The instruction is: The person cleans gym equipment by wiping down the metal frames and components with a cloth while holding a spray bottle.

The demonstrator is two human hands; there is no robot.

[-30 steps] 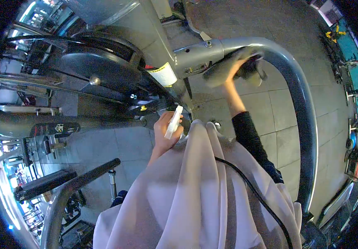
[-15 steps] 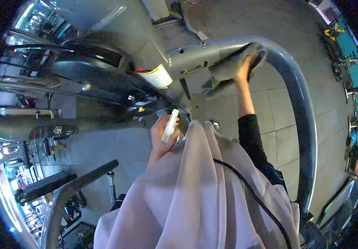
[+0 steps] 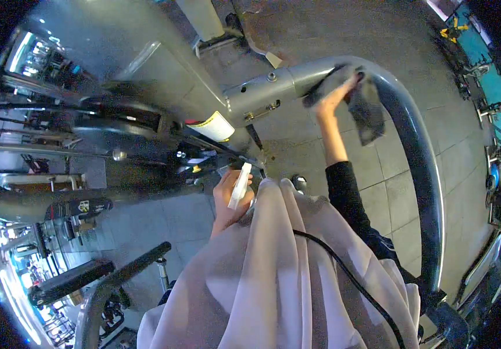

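My left hand [image 3: 228, 198] is wrapped round a bottle with a white spray head [image 3: 240, 185], in front of my light shirt. Out ahead and to the right, my right hand [image 3: 333, 100] presses a dark grey cloth [image 3: 368, 110] against the curved grey metal tube [image 3: 404, 104] of a gym machine. Part of the cloth hangs down right of the hand. The hand is somewhat blurred, and its fingertips lie along the cloth near the top of the bend.
A machine body with a warning label [image 3: 215, 126] stands at the upper left. A padded bar [image 3: 70, 282] and a metal handle [image 3: 125, 264] are at the lower left. More gym equipment [image 3: 497, 174] lines the right edge. A black cable crosses my shirt.
The cloth has shifted along the tube and now hangs down to the right of my right hand. My left hand still holds the bottle. The view has turned slightly.
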